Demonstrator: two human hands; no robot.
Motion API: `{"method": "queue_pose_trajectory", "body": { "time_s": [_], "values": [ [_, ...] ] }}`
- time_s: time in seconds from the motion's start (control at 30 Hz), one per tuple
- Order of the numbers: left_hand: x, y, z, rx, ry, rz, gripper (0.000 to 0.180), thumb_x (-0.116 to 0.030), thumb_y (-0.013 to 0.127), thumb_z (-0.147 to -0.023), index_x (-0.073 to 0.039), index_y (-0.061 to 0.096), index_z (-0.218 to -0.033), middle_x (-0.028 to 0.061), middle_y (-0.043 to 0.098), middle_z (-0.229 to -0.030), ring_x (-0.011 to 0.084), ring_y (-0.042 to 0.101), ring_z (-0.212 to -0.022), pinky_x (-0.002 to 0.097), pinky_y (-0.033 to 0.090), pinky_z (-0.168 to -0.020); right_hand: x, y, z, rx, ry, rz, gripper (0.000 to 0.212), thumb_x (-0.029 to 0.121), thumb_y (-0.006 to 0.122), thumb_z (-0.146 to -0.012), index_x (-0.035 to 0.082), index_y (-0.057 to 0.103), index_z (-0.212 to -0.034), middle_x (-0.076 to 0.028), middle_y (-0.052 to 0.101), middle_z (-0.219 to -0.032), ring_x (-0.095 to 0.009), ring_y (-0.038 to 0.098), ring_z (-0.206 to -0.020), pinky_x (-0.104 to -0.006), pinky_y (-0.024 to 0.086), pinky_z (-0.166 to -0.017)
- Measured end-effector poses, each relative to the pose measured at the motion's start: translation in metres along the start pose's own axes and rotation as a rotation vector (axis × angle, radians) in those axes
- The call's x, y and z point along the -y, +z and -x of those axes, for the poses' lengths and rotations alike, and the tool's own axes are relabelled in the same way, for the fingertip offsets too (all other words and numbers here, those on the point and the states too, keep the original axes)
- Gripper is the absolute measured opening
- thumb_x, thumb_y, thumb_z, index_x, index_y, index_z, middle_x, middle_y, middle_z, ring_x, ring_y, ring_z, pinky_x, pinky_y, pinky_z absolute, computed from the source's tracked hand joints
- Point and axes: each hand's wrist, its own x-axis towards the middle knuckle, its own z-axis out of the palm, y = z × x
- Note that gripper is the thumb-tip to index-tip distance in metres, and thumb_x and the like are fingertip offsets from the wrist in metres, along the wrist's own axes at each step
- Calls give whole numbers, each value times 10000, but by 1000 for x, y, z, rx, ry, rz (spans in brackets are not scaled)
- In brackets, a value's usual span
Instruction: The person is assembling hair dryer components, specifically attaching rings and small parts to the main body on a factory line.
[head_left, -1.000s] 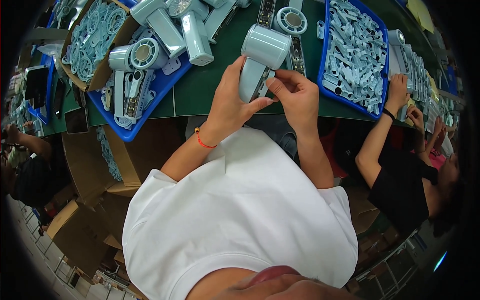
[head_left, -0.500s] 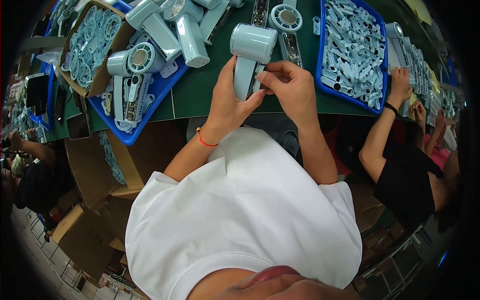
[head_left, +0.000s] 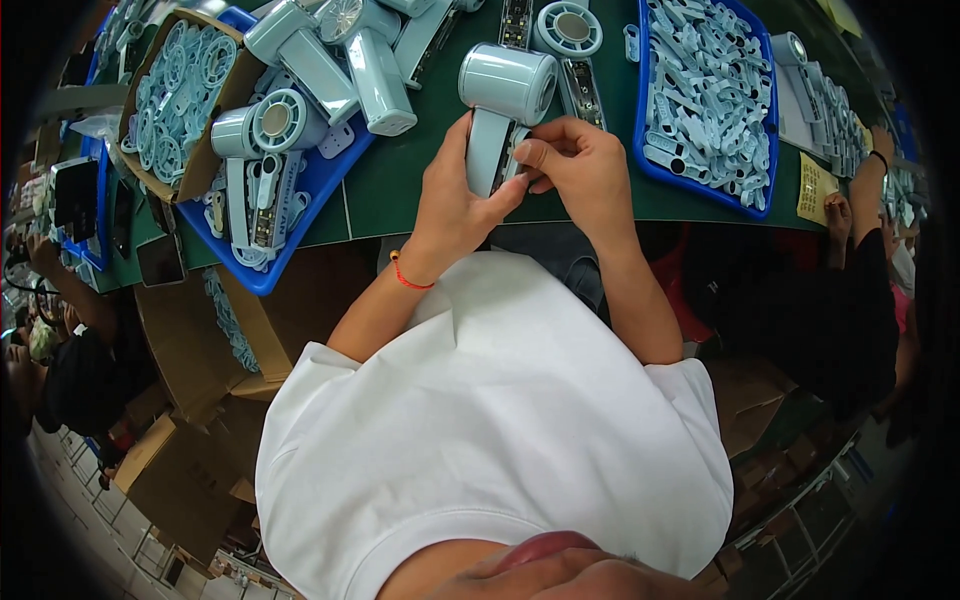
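A pale blue handheld fan [head_left: 508,80] with a round head and an opened handle is between my hands, above the table's near edge. My left hand [head_left: 458,195] is wrapped round the lower handle, with its thumb across the end. My right hand [head_left: 580,175] pinches at the handle's open side, where circuit parts show. Whatever lies between the right thumb and fingers is hidden. Just beyond stands another fan [head_left: 568,30], its round grille up and its handle open on a circuit board.
At right is a blue tray [head_left: 640,130] of small pale blue parts; at left, a cardboard box [head_left: 183,190] of rings and a blue tray [head_left: 262,284] with fan assemblies. A phone [head_left: 160,258] lies at the table edge. A co-worker's arm [head_left: 866,195] is at far right.
My hands and the fan stay almost in place. The co-worker on the right has moved their arm farther right, uncovering a yellow paper on the table.
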Motion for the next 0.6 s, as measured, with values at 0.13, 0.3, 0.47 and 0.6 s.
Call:
{"method": "queue_pose_trajectory", "body": {
  "time_s": [0.13,0.3,0.47,0.6],
  "values": [
    [-4,-2,0,13,-4,27,496,-50,605,-778,8,387,-1220,73,579,-869,101,585,-652,226,501,-528,-4,3,-1,26,4,-5,211,148,698,-792,-30,619,-875,-60,630,-696,-99,588,-570,-207,479,-513],
    [-8,-6,-1,48,-208,306,512,-74,616,-754,25,401,-1209,96,587,-833,116,577,-559,247,484,-468,-14,3,-5,137,-18,-29,388,278,705,-797,-5,571,-1025,-69,614,-818,-103,582,-718,-229,477,-644],
    [1,-13,-2,183,-29,197,665,-82,630,-700,16,346,-1294,161,514,-1014,200,554,-881,337,478,-749,-35,20,1,262,-188,-449,697,390,731,-750,8,442,-1255,-112,535,-1133,-173,529,-1039,-319,418,-916],
    [-8,-20,12,19,437,-154,765,-82,623,-664,2,297,-1351,169,401,-1129,278,436,-1050,361,389,-898,-23,23,11,177,-375,-198,453,168,679,-782,18,493,-1167,-100,589,-1095,-176,574,-947,-294,457,-854]
  ]
}}
